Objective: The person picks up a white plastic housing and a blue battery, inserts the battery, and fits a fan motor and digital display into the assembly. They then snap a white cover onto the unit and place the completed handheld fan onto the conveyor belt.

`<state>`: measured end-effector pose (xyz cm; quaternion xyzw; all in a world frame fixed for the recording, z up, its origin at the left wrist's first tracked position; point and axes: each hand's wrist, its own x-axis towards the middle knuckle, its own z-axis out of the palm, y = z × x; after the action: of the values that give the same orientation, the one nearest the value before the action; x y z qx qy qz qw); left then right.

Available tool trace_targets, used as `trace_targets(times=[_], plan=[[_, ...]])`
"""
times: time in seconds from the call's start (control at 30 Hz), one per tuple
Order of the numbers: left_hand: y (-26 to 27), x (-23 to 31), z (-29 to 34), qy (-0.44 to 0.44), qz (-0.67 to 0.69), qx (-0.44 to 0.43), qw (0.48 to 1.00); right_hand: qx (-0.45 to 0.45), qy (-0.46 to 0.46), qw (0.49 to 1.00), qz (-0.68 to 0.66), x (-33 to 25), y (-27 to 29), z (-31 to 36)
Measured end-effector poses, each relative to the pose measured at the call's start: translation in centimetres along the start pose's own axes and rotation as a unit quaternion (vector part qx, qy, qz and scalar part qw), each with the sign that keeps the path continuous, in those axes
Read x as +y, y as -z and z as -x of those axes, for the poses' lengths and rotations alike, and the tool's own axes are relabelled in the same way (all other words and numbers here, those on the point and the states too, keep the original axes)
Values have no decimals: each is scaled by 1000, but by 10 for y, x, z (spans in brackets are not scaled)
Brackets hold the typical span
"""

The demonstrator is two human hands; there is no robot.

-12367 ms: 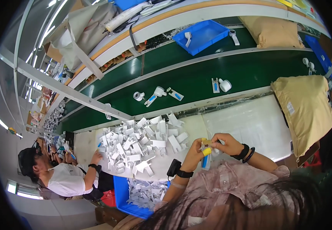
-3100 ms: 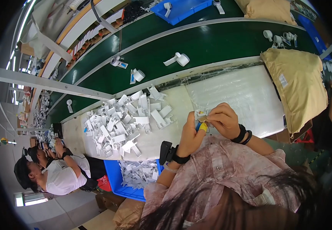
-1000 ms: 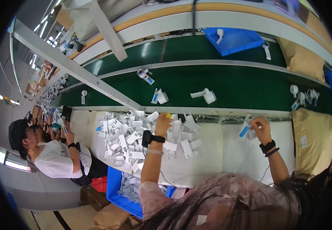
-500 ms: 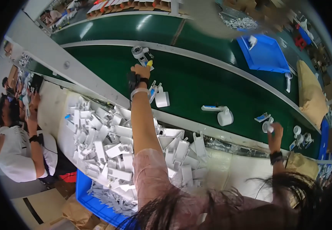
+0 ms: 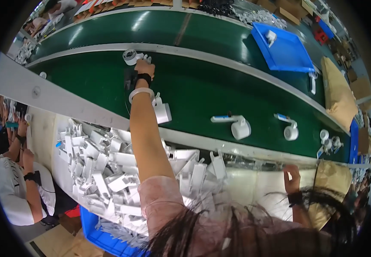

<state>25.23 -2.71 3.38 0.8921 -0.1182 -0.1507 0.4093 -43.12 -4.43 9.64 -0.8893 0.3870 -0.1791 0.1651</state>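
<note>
My left hand [image 5: 145, 67] reaches far out over the green conveyor belt. Its closed fingers grip the arm of a white round-headed fixture [image 5: 130, 56]; the hand partly hides it. Below the wrist, near my forearm, lies another white fixture [image 5: 163, 112] with a wide cup-shaped head. My right hand [image 5: 291, 177] is back over the pale bench edge, fingers bent and apart, nothing visible in them. Beyond it on the belt rests a white fixture [image 5: 291, 132] with a blue-marked arm. A similar fixture [image 5: 240, 128] lies to its left.
White plastic housings [image 5: 108, 171] are heaped beneath my left arm, above a blue crate [image 5: 92, 229] of small grey parts. Slanting across the left is a grey metal beam [image 5: 57, 96]. A blue tray [image 5: 284, 49] and brown sack [image 5: 337, 96] stand far right. A co-worker [image 5: 18, 184] sits at left.
My right hand has let go of the round-headed fixture on the belt and drawn back toward me. My left hand stays at the far fixture; the yellow piece by its fingers no longer shows.
</note>
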Motion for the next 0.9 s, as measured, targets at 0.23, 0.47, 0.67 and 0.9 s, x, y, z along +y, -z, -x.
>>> trace_targets(times=[0.23, 0.47, 0.67, 0.9], plan=[[74, 18, 107, -17, 402, -198, 894, -49, 42, 996, -58, -38, 10, 14], [98, 67, 324, -61, 309, -551, 773, 5, 106, 977, -186, -100, 39, 20], [83, 106, 503, -49, 142, -730, 667, 21, 119, 931, -343, -130, 69, 41], [89, 110, 588, -213, 46, -653, 725, -230, 16, 776, -587, -91, 104, 126]])
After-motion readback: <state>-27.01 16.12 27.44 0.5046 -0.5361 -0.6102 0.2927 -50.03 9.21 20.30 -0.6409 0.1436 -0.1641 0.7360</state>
